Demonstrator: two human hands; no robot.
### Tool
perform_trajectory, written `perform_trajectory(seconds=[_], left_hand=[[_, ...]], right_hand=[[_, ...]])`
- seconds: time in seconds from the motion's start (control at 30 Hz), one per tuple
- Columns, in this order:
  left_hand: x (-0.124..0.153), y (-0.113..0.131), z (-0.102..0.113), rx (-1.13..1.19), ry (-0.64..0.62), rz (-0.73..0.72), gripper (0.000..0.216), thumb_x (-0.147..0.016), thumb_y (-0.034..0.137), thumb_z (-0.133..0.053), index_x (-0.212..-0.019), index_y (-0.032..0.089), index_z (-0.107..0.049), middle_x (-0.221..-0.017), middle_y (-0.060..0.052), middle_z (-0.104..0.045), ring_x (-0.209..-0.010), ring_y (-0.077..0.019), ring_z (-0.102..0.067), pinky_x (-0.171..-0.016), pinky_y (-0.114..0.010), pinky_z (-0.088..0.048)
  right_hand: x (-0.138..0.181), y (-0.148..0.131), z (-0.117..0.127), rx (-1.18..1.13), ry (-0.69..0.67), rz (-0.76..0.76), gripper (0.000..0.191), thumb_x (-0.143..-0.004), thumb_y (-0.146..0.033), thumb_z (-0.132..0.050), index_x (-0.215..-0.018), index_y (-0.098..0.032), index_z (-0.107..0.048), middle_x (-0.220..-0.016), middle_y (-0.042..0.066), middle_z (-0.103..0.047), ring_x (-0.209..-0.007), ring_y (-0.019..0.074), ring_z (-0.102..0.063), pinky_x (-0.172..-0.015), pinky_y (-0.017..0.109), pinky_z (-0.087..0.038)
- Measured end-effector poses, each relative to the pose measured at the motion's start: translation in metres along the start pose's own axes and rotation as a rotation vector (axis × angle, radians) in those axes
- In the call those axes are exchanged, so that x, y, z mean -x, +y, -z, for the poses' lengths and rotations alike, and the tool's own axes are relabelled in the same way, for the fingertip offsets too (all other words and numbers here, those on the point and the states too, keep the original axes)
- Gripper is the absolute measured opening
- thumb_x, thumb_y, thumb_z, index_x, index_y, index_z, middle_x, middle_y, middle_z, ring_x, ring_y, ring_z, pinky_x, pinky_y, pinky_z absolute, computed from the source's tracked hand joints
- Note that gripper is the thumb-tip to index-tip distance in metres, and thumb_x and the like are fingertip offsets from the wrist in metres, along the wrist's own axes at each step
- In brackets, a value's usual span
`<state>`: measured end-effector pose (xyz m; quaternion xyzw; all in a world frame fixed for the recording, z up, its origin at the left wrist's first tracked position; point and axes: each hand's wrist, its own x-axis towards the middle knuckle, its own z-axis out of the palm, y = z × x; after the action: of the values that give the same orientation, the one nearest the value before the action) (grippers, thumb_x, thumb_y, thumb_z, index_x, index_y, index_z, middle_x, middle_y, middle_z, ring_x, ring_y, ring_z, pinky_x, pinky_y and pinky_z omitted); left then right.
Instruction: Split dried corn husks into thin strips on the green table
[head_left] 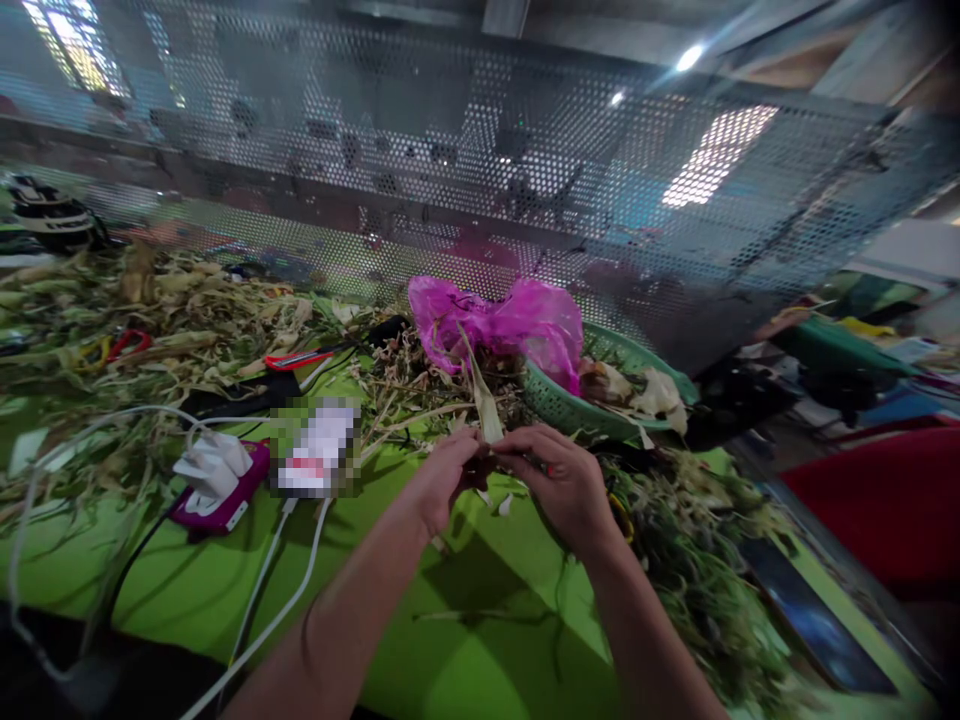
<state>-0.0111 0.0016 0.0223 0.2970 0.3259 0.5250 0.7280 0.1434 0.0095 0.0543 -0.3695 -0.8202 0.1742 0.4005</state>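
In the head view, the left hand (456, 468) and the right hand (562, 487) are close together, and both pinch the low end of a long dry leaf (484, 400). The fingers are closed tight on it. The leaf stands up over the green table (397, 620), in front of the pink plastic bag (544, 318). At far left, a black thing (60, 242) has white letters too blurry to read. The phone (321, 445) has a blurred screen.

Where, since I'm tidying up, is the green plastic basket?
In the head view, the green plastic basket sits right of centre, beyond the right hand, beside the magenta plastic bag.
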Motion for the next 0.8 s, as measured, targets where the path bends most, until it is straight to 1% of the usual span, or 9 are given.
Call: perform_trajectory(seconds=[0.1, 0.2, 0.4, 0.57, 0.67, 0.8], left_hand=[[0.001, 0.002, -0.002, -0.115, 0.014, -0.076, 0.003, -0.069, 0.020, -0.057, -0.069, 0.018, -0.056, -0.066, 0.001, -0.051, -0.060, -0.0101, -0.046, -0.054, -0.021, -0.034], [0.002, 0.003, -0.004, -0.178, 0.041, -0.129, 0.004, -0.068, 0.019, -0.055, -0.064, 0.017, -0.054, -0.062, 0.002, -0.048, -0.057, -0.0093, -0.043, -0.055, -0.022, -0.032], [0.007, 0.007, -0.011, -0.213, 0.016, -0.165, 0.008, -0.069, 0.022, -0.055, -0.063, 0.017, -0.054, -0.060, 0.003, -0.046, -0.057, -0.0098, -0.040, -0.057, -0.023, -0.030], [0.011, 0.011, -0.016, -0.264, 0.009, -0.188, 0.016, -0.072, 0.028, -0.061, -0.062, 0.017, -0.055, -0.062, 0.002, -0.048, -0.061, -0.0111, -0.041, -0.059, -0.025, -0.030], [0.009, 0.010, -0.015, -0.272, 0.016, -0.194, 0.013, -0.072, 0.027, -0.061, -0.065, 0.017, -0.058, -0.063, 0.001, -0.050, -0.061, -0.0109, -0.040, -0.058, -0.025, -0.030], [0.005, 0.006, -0.010, -0.244, 0.023, -0.186, 0.012, -0.071, 0.027, -0.060, -0.065, 0.017, -0.058, -0.062, 0.001, -0.050, -0.060, -0.0108, -0.041, -0.058, -0.025, -0.030]], right_hand=[[-0.001, 0.002, 0.001, 0.053, -0.017, -0.023, 0.008, -0.088, -0.022, -0.059, -0.090, -0.022, -0.067, -0.087, 0.003, -0.067, -0.082, 0.0167, -0.063, -0.074, 0.027, -0.047], [-0.001, 0.002, 0.002, 0.087, -0.024, -0.056, 0.008, -0.088, -0.024, -0.058, -0.087, -0.021, -0.065, -0.086, 0.003, -0.065, -0.081, 0.0172, -0.061, -0.074, 0.027, -0.046], [-0.001, 0.000, 0.000, 0.037, 0.027, -0.135, 0.009, -0.088, -0.025, -0.057, -0.083, -0.020, -0.061, -0.082, 0.002, -0.062, -0.079, 0.0165, -0.058, -0.072, 0.027, -0.044], [0.000, -0.003, -0.001, -0.004, 0.066, -0.215, 0.008, -0.086, -0.025, -0.058, -0.083, -0.019, -0.062, -0.078, 0.003, -0.064, -0.073, 0.0168, -0.058, -0.069, 0.028, -0.045], [0.001, -0.002, -0.003, -0.102, 0.071, -0.249, 0.008, -0.084, -0.027, -0.061, -0.086, -0.020, -0.064, -0.080, 0.003, -0.066, -0.074, 0.0172, -0.060, -0.070, 0.029, -0.047], [0.002, 0.002, -0.006, -0.353, 0.100, -0.308, 0.016, -0.080, -0.032, -0.066, -0.092, -0.020, -0.064, -0.083, 0.003, -0.067, -0.075, 0.0172, -0.061, -0.070, 0.029, -0.050]])
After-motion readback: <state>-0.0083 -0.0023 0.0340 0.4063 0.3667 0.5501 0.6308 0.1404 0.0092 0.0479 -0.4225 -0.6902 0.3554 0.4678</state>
